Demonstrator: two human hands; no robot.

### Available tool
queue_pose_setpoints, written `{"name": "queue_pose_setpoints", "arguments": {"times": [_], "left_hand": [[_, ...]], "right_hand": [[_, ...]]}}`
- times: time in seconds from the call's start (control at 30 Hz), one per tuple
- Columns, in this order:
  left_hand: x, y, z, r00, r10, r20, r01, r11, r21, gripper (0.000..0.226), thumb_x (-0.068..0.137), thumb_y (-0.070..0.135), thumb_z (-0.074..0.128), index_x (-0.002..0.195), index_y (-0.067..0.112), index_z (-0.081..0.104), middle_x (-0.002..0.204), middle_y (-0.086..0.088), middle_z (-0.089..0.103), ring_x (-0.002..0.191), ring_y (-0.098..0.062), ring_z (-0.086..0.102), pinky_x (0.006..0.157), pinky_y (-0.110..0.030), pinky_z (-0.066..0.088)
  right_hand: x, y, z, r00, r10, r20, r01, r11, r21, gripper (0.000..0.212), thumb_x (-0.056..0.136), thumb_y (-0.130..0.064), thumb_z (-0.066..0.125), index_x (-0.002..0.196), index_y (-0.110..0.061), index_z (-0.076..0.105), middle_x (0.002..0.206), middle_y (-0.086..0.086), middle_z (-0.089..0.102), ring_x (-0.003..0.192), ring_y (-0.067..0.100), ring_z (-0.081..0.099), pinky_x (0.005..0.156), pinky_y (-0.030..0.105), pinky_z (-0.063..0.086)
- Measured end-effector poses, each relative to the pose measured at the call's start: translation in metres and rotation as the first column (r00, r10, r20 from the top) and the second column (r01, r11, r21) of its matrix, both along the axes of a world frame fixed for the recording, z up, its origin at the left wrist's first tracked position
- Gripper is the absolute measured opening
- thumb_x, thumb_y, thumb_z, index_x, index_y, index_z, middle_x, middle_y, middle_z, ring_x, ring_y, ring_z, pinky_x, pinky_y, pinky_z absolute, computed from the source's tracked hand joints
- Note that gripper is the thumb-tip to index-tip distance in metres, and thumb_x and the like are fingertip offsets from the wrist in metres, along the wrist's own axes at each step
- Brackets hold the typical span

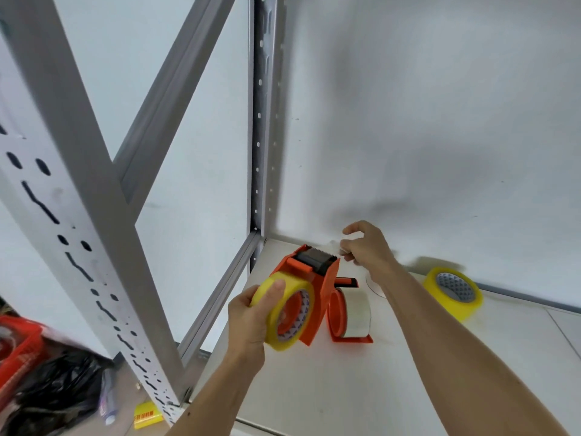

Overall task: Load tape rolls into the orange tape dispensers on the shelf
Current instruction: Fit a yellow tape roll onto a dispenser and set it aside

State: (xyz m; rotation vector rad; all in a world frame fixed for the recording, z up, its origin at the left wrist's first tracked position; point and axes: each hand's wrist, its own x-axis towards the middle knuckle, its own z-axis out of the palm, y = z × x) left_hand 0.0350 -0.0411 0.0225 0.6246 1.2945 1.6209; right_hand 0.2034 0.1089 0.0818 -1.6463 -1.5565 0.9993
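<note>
On the shelf (393, 388) the job looks roughly half done. Of two orange dispensers, the one (349, 313) resting on the shelf already carries a clear roll. The other (317, 278) is lifted, its yellow roll (287, 313) gripped by the left hand (251, 322), while the right hand (366, 247) pinches the tape end past the blade. One spare yellow roll (452, 292) waits well to the right.

Red basket (19, 350), black plastic bag (59, 391), yellow packet (146, 415) on floor
</note>
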Motion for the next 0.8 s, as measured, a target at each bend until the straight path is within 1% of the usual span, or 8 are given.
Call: {"name": "queue_pose_setpoints", "arguments": {"times": [0.13,0.27,0.37,0.43,0.53,0.67,0.73,0.8], "left_hand": [[0.009,0.011,0.007,0.945,0.111,0.309,-0.102,0.994,-0.046,0.028,0.072,0.039,0.071,0.072,0.012,0.063,0.042,0.003,0.060,0.037,-0.009,0.056,0.040,-0.023,0.051],[0.018,0.029,0.011,0.876,0.128,0.465,-0.113,0.992,-0.061,0.045,0.054,0.058,0.071,0.074,0.019,0.067,0.047,0.004,0.055,0.048,-0.012,0.048,0.056,-0.028,0.047],[0.023,0.040,0.016,0.802,0.151,0.577,-0.127,0.988,-0.083,0.043,0.062,0.061,0.071,0.071,0.019,0.066,0.047,0.004,0.053,0.053,-0.012,0.047,0.067,-0.031,0.047],[0.026,0.045,0.019,0.731,0.116,0.672,-0.106,0.993,-0.056,0.039,0.071,0.059,0.071,0.069,0.021,0.067,0.050,0.005,0.052,0.054,-0.011,0.045,0.073,-0.032,0.047],[0.034,0.051,0.026,0.669,0.020,0.743,-0.042,0.999,0.011,0.040,0.079,0.057,0.066,0.067,0.019,0.067,0.052,0.004,0.056,0.046,-0.009,0.052,0.062,-0.029,0.052],[0.038,0.065,0.026,0.805,-0.061,0.590,0.000,0.995,0.103,0.048,0.094,0.056,0.043,0.086,0.017,0.069,0.067,0.001,0.071,0.059,-0.009,0.068,0.073,-0.032,0.050],[0.034,0.079,0.019,0.924,-0.049,0.380,0.059,0.998,-0.015,0.061,0.095,0.062,0.031,0.093,0.015,0.071,0.085,-0.004,0.074,0.080,-0.015,0.070,0.083,-0.034,0.049],[0.028,0.092,0.009,0.993,-0.070,0.097,0.087,0.979,-0.186,0.071,0.093,0.065,0.023,0.099,0.012,0.069,0.099,-0.010,0.071,0.092,-0.022,0.064,0.091,-0.037,0.047]], "right_hand": [[0.004,-0.017,-0.011,0.932,-0.004,-0.364,-0.067,0.981,-0.184,0.024,0.093,0.005,0.051,0.093,-0.014,0.067,0.072,0.009,0.064,0.061,0.017,0.054,0.055,0.027,0.042],[-0.010,-0.037,-0.018,0.785,0.046,-0.617,-0.162,0.978,-0.134,0.031,0.096,0.003,0.044,0.102,-0.003,0.073,0.084,0.011,0.071,0.075,0.021,0.063,0.073,0.033,0.050],[-0.017,-0.046,-0.014,0.784,0.105,-0.612,-0.196,0.977,-0.084,0.037,0.102,-0.028,0.043,0.119,-0.011,0.071,0.107,0.006,0.074,0.101,0.023,0.066,0.090,0.041,0.054],[-0.017,-0.052,-0.011,0.782,0.239,-0.576,-0.355,0.930,-0.096,0.046,0.098,-0.056,0.044,0.132,-0.030,0.063,0.123,-0.002,0.070,0.115,0.022,0.065,0.098,0.048,0.052],[-0.024,-0.055,-0.010,0.795,0.285,-0.535,-0.408,0.904,-0.124,0.050,0.086,-0.046,0.071,0.133,-0.048,0.054,0.123,-0.002,0.070,0.113,0.028,0.067,0.097,0.055,0.054],[-0.031,-0.034,0.004,0.861,0.189,-0.472,-0.233,0.972,-0.037,0.050,0.092,-0.017,0.066,0.136,-0.039,0.055,0.110,0.001,0.072,0.092,0.018,0.066,0.081,0.038,0.056],[-0.027,-0.014,0.018,0.898,0.213,-0.386,-0.230,0.973,0.001,0.055,0.090,-0.012,0.066,0.139,-0.034,0.056,0.107,-0.001,0.072,0.086,0.014,0.065,0.073,0.028,0.051],[-0.025,0.010,0.032,0.941,0.293,-0.169,-0.287,0.956,0.062,0.063,0.085,-0.008,0.069,0.141,-0.032,0.056,0.112,-0.005,0.070,0.091,0.012,0.066,0.082,0.027,0.051]]}}
